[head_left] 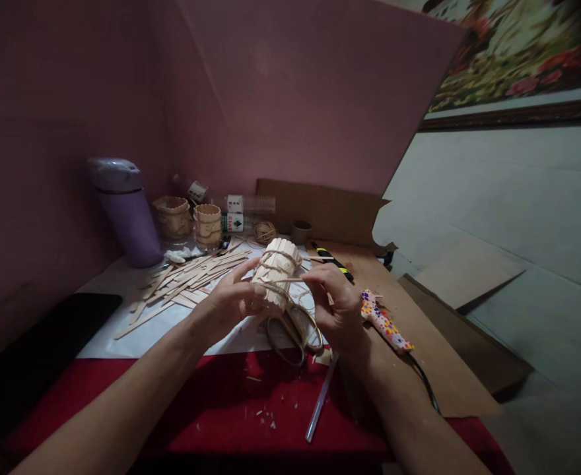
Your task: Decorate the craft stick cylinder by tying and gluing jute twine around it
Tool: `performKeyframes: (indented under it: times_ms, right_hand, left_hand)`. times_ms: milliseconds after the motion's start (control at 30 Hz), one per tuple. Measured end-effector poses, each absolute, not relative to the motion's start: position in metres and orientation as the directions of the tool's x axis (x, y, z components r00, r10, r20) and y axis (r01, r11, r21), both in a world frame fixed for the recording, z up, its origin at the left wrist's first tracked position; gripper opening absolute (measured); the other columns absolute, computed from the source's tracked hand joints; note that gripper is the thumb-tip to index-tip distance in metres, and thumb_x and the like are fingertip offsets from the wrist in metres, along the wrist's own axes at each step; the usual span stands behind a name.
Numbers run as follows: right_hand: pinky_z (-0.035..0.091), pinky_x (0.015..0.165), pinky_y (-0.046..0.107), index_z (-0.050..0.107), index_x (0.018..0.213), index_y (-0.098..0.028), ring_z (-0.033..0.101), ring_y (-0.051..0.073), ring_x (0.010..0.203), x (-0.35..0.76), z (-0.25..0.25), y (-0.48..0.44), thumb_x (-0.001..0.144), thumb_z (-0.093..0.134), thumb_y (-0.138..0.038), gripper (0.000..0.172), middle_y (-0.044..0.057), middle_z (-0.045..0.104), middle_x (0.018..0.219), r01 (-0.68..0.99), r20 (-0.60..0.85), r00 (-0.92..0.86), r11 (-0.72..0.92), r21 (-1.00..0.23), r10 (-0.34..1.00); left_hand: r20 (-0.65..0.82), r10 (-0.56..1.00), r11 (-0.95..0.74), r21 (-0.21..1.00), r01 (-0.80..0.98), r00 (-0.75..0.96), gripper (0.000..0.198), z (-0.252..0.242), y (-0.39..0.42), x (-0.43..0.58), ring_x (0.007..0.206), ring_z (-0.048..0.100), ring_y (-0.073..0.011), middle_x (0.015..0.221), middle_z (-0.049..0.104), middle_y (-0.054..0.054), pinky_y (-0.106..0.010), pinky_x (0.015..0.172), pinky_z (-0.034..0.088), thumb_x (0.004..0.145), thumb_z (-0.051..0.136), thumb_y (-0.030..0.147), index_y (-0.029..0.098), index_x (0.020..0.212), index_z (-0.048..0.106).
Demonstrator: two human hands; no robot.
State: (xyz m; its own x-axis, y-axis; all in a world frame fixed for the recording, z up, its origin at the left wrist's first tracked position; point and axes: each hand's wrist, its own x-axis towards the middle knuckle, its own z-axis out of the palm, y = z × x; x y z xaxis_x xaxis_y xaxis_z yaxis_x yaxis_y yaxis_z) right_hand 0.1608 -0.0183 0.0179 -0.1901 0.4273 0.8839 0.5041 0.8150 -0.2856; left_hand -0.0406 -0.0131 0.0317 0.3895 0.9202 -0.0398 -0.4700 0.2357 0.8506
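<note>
My left hand [228, 297] is closed around the side of a small cup-like cylinder [276, 262] made of pale craft sticks. The cylinder is tilted, with twine wound around it in bands. My right hand [337, 300] pinches a length of twine [293, 280] that stretches from the cylinder's side to the fingertips. Just below the cylinder lie scissors [294, 336] with large loop handles, their blades mostly hidden. A loose strand of twine curls on the white sheet between the hands.
Craft sticks [191, 277] lie piled at left. Two stick-covered cups [207, 225], a twine ball [265, 231], plastic bottles and a purple bottle [127, 218] stand behind. Rightward are a black-yellow cutter [337, 262] and a flowered glue gun [384, 322] with cord. A glue stick [321, 399] lies in front.
</note>
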Motion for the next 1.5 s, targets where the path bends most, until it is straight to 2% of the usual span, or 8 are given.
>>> performKeyframes:
  times_ms: [133,300,533,733,1000,1233,1367,1500]
  right_hand:
    - [0.052,0.075,0.034,0.062,0.099,-0.023,0.061,0.018,0.084,0.161,0.019,-0.019,0.093,0.05,-0.006,0.021,0.004,0.063,0.09,0.529,0.877,-0.227,0.81,-0.254,0.424]
    - [0.051,0.072,0.033,0.062,0.098,-0.022,0.06,0.018,0.082,0.161,0.019,-0.022,0.092,0.051,-0.006,0.02,0.005,0.063,0.088,0.541,0.879,-0.248,0.811,-0.223,0.407]
    - [0.041,0.054,0.024,0.061,0.094,-0.02,0.053,0.012,0.06,0.157,0.019,-0.031,0.093,0.053,-0.014,0.011,-0.001,0.059,0.073,0.482,0.851,-0.133,0.783,-0.393,0.508]
    - [0.045,0.059,0.025,0.063,0.094,-0.019,0.058,0.012,0.065,0.153,0.019,-0.036,0.093,0.052,-0.015,0.011,0.001,0.064,0.077,0.456,0.806,-0.201,0.781,-0.426,0.557]
    - [0.043,0.056,0.023,0.064,0.094,-0.018,0.056,0.011,0.061,0.152,0.018,-0.037,0.093,0.053,-0.015,0.012,0.0,0.063,0.074,0.432,0.81,-0.178,0.784,-0.445,0.558]
    - [0.041,0.055,0.024,0.065,0.09,-0.017,0.054,0.011,0.059,0.151,0.022,-0.038,0.091,0.053,-0.014,0.012,0.001,0.063,0.071,0.466,0.824,-0.199,0.791,-0.397,0.53]
    - [0.041,0.055,0.024,0.065,0.088,-0.017,0.055,0.012,0.06,0.151,0.025,-0.038,0.09,0.053,-0.012,0.013,0.001,0.062,0.069,0.467,0.824,-0.218,0.798,-0.382,0.522]
    - [0.044,0.056,0.023,0.065,0.09,-0.017,0.057,0.011,0.061,0.151,0.023,-0.038,0.091,0.053,-0.015,0.012,0.001,0.064,0.073,0.436,0.817,-0.173,0.786,-0.438,0.55]
  left_hand:
    - [-0.032,0.923,0.223,0.855,-0.467,0.383,0.068,0.032,-0.014,-0.04,0.066,0.064,-0.0149,0.084,0.071,-0.003,-0.029,0.067,0.052,0.064,0.072,0.01,0.019,0.128,0.05]
    - [-0.006,0.936,0.186,0.858,-0.479,0.352,0.071,0.036,-0.017,-0.039,0.079,0.068,-0.0192,0.099,0.072,-0.007,-0.034,0.075,0.056,0.063,0.071,0.008,0.018,0.13,0.049]
    - [0.081,0.948,0.092,0.856,-0.508,0.308,0.068,0.041,-0.018,-0.037,0.091,0.069,-0.0246,0.108,0.07,-0.009,-0.038,0.079,0.058,0.061,0.074,0.01,0.017,0.125,0.054]
    - [0.08,0.975,0.04,0.856,-0.515,0.207,0.073,0.038,-0.017,-0.036,0.102,0.066,-0.0268,0.125,0.063,-0.01,-0.036,0.08,0.057,0.058,0.075,0.009,0.019,0.127,0.054]
    - [0.085,0.978,0.027,0.853,-0.522,0.188,0.071,0.038,-0.017,-0.035,0.096,0.066,-0.0238,0.118,0.065,-0.009,-0.032,0.076,0.057,0.056,0.078,0.009,0.019,0.123,0.057]
    - [0.088,0.981,0.019,0.841,-0.541,0.171,0.072,0.036,-0.016,-0.034,0.106,0.064,-0.025,0.121,0.064,-0.007,-0.029,0.077,0.057,0.053,0.079,0.007,0.02,0.121,0.059]
    - [0.082,0.981,0.029,0.834,-0.551,0.175,0.071,0.037,-0.017,-0.033,0.099,0.066,-0.023,0.116,0.065,-0.006,-0.029,0.076,0.058,0.053,0.079,0.006,0.02,0.12,0.059]
    - [0.054,0.98,0.059,0.844,-0.533,0.193,0.075,0.037,-0.017,-0.034,0.095,0.067,-0.0225,0.117,0.065,-0.009,-0.032,0.078,0.058,0.055,0.077,0.007,0.018,0.125,0.055]
